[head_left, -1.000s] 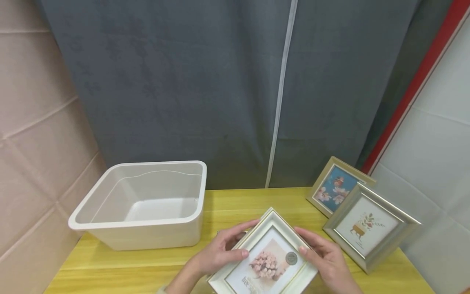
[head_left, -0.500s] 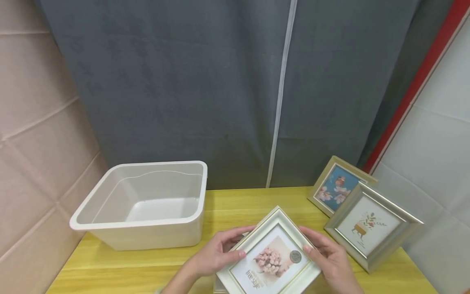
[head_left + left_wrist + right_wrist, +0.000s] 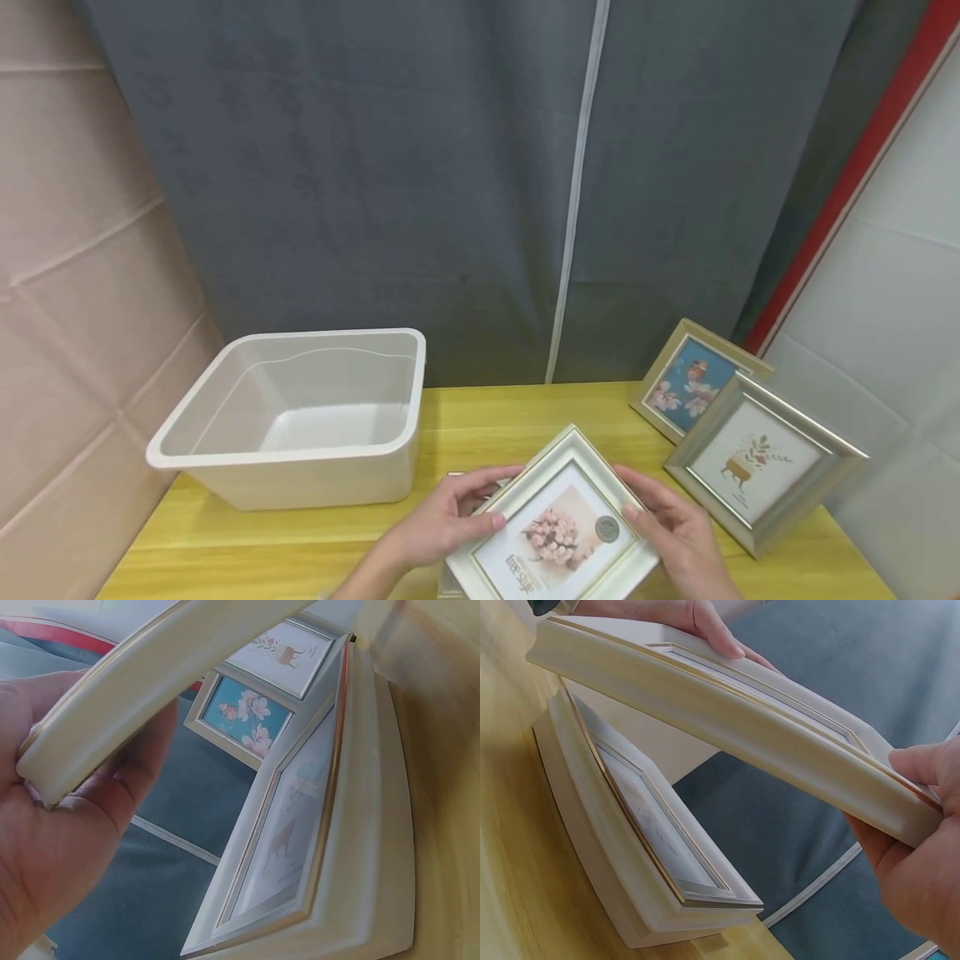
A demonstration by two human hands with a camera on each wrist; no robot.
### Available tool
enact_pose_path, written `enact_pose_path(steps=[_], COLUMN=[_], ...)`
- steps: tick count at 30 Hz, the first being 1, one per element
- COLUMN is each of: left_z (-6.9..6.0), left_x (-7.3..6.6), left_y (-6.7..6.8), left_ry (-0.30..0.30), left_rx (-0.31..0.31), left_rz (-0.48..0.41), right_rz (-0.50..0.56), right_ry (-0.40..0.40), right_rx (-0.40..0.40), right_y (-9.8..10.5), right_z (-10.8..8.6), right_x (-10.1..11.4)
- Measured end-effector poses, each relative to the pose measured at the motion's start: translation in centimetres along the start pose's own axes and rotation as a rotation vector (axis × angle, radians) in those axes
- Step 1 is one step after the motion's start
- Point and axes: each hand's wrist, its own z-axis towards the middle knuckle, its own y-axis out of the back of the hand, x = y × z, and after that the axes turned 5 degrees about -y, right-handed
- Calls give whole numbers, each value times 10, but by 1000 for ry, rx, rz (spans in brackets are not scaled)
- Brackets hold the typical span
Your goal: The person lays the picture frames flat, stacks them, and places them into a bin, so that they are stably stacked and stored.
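Left hand (image 3: 459, 518) and right hand (image 3: 672, 527) gripped pale picture frame (image 3: 553, 527) by opposite sides; seemed stiff, lightish, fragile-faced; rim (image 3: 573, 443) safest hold.

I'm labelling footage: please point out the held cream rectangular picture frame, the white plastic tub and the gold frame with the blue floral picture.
Cream rectangular picture frame (image 3: 555, 532): head view, on its floral print.
White plastic tub (image 3: 300, 486): head view, front wall.
Gold frame with blue floral picture (image 3: 682, 385): head view, blue picture.

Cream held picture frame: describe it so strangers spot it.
Find the yellow wood-grain table. The left hand and right hand hold the cream rectangular frame; its pink-bouquet picture sets it apart from the silver frame and tan frame.
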Motion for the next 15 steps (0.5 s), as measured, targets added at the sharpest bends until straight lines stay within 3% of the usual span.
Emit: enact_pose_path(steps=[7,15], left_z=[0,2], left_x=[0,1], left_y=[-2,-6], left_ry=[73,85], left_rx=[-70,-128], left_rz=[21,53], right_rz=[-35,-89], right_ry=[-44,-76], right_rx=[-76,-165], right_y=[-2,-4], right_z=[-2,-6], right_x=[-3,-7])
